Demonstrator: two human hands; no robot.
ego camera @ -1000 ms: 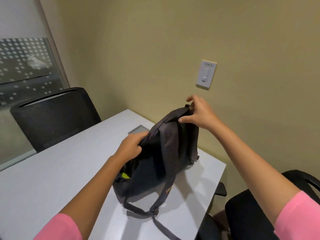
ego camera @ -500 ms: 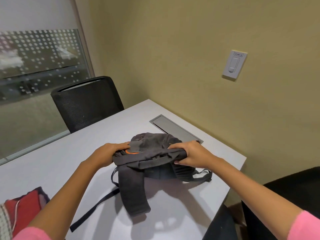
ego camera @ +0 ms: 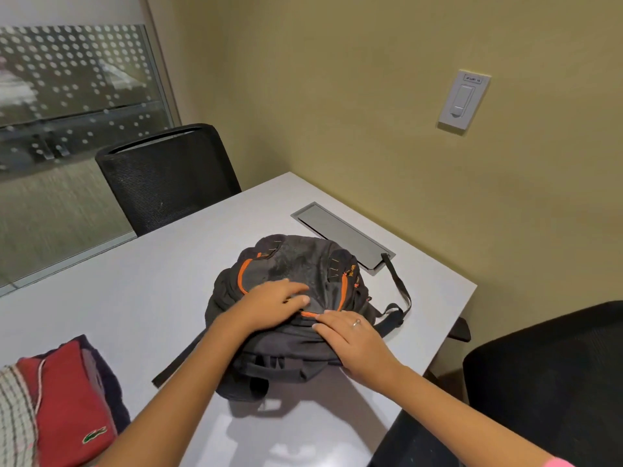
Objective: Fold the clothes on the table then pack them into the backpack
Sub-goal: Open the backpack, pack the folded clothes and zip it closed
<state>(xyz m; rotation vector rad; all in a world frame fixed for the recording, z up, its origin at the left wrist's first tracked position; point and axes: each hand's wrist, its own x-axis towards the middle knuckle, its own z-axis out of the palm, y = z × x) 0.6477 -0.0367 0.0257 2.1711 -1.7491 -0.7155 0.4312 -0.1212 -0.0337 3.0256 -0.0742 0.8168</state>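
Note:
A dark grey backpack [ego camera: 296, 264] with orange zipper trim lies flat on the white table [ego camera: 161, 284], front side up. My left hand [ego camera: 269, 306] rests on the front pocket, fingers spread and flat. My right hand [ego camera: 354, 342] presses on the bag just below the orange zipper, fingers together and extended. Neither hand clearly grips anything. At the lower left lies a pile of clothes: a red garment [ego camera: 74, 406] with a small green logo, a dark one under it and a checked one [ego camera: 15, 419] at the frame's edge.
A black mesh chair [ego camera: 168, 176] stands at the table's far side, another black chair [ego camera: 553, 382] at the right. A grey cable hatch [ego camera: 340, 234] is set into the table behind the backpack. One strap [ego camera: 399, 284] trails toward the hatch. The wall is close behind.
The backpack went from held upright, to lying with its straps up, to lying front side up. My hands moved from gripping its edges to resting on top.

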